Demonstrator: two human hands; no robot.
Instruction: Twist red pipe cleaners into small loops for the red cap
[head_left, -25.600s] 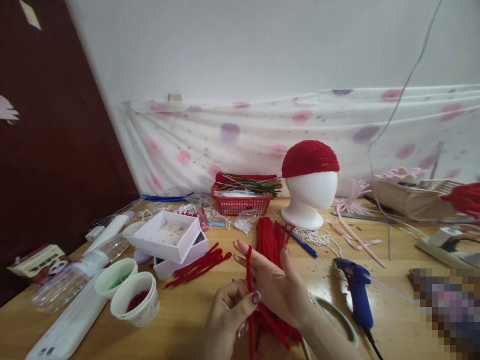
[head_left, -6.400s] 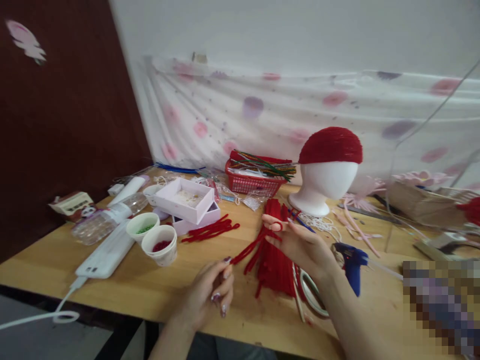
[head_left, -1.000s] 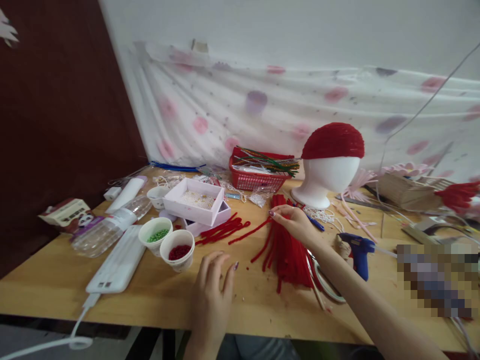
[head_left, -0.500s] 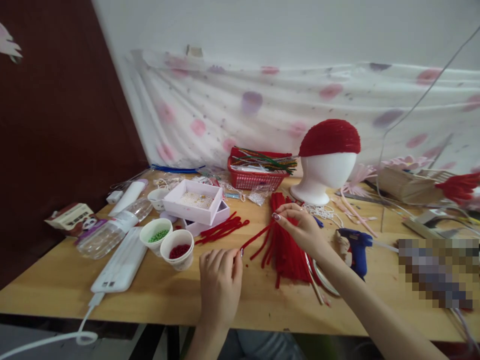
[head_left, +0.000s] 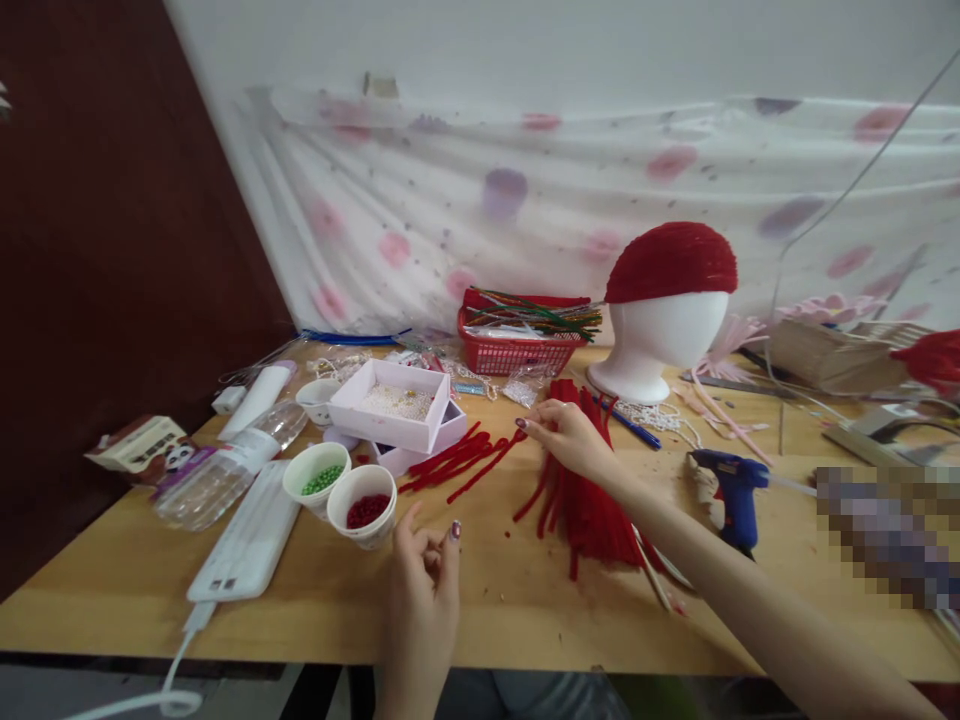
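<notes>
My right hand (head_left: 566, 435) pinches the upper end of a red pipe cleaner (head_left: 480, 475) between thumb and fingertips. The strand slants down to the left, beside a small pile of folded red pipe cleaners (head_left: 442, 458). Under my right wrist lies a thick bundle of long red pipe cleaners (head_left: 596, 515). My left hand (head_left: 424, 590) is near the table's front edge, thumb and index finger apart, the other fingers curled, with nothing in it. Just beyond it stand a cup of dark red beads (head_left: 362, 515) and a cup of green beads (head_left: 319, 475).
Stacked pale boxes (head_left: 390, 405) hold small beads. Behind are a red basket (head_left: 521, 355) of coloured stems and a white foam head (head_left: 664, 340) with a red cap. A blue glue gun (head_left: 739, 495) stands right; a power bank (head_left: 247, 540) and bottle (head_left: 217, 475) lie left.
My left hand has let go of the red pipe cleaner and moved left and down, its fingers parting. My right hand has moved left with the strand, towards the small pile.
</notes>
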